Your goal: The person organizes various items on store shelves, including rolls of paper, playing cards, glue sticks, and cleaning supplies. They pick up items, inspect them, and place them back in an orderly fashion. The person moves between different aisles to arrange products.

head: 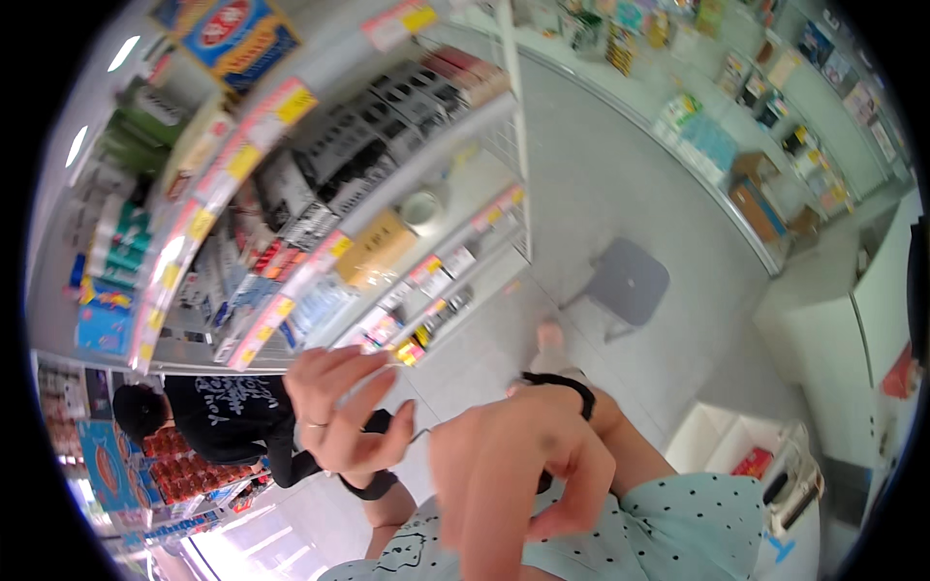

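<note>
My left hand (345, 414) is raised in front of the shelf unit, fingers curved and apart, with no object visible between them. It wears a ring, and a black band (372, 485) circles its wrist. My right hand (519, 457), nearer the camera and slightly blurred, is bent with its fingers curled downward. Its far side is hidden, so I cannot tell whether it holds anything. A black loop (574, 385) shows just beyond its knuckles; what it is attached to is unclear. Below both hands lies pale green polka-dot clothing (683, 516).
A shelf unit (436, 174) with boxed goods stands left. On the grey floor is a stool (631, 282). White bins (716, 443) and a bag (795, 479) sit right, near a white cabinet (821, 341). A person in black (225, 417) is by the lower-left displays. An opened carton (759, 196) lies upper right.
</note>
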